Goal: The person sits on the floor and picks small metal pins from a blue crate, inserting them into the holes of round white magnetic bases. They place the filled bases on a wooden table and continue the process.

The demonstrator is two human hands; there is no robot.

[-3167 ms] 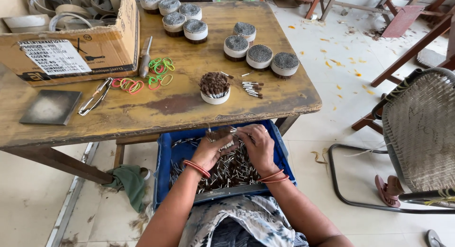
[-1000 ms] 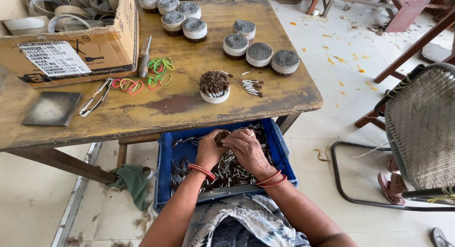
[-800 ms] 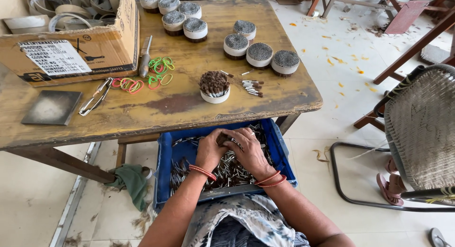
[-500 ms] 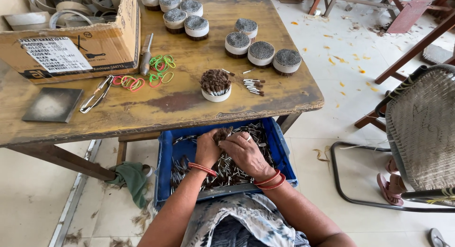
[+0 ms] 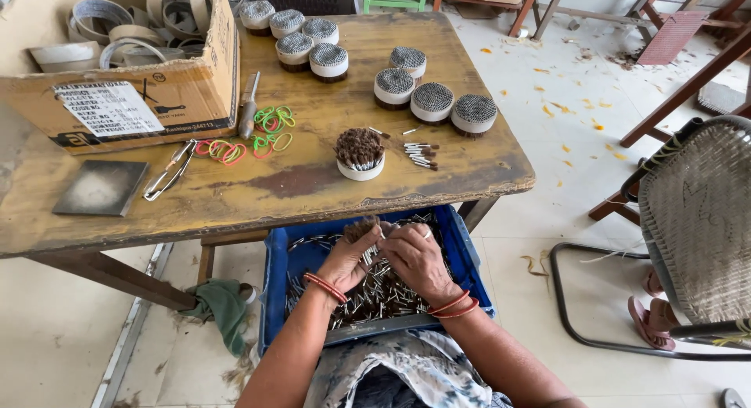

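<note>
Head camera view: both hands, left hand (image 5: pixel 350 257) and right hand (image 5: pixel 417 254), pinch a small bundle of thin sticks (image 5: pixel 366 234) over a blue crate (image 5: pixel 275 298) under the table (image 5: pixel 313 185). Sticks look light, stiff, loose; best gripped mid-bundle.

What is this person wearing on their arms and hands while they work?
Both forearms are bare, with no sleeves in view and no gloves. The left hand has thin red-orange bangles stacked at the wrist. The right hand has a matching stack of red-orange bangles at its wrist. No rings or watch can be made out. A light patterned garment with blue-grey print covers the lap below the arms.
</note>
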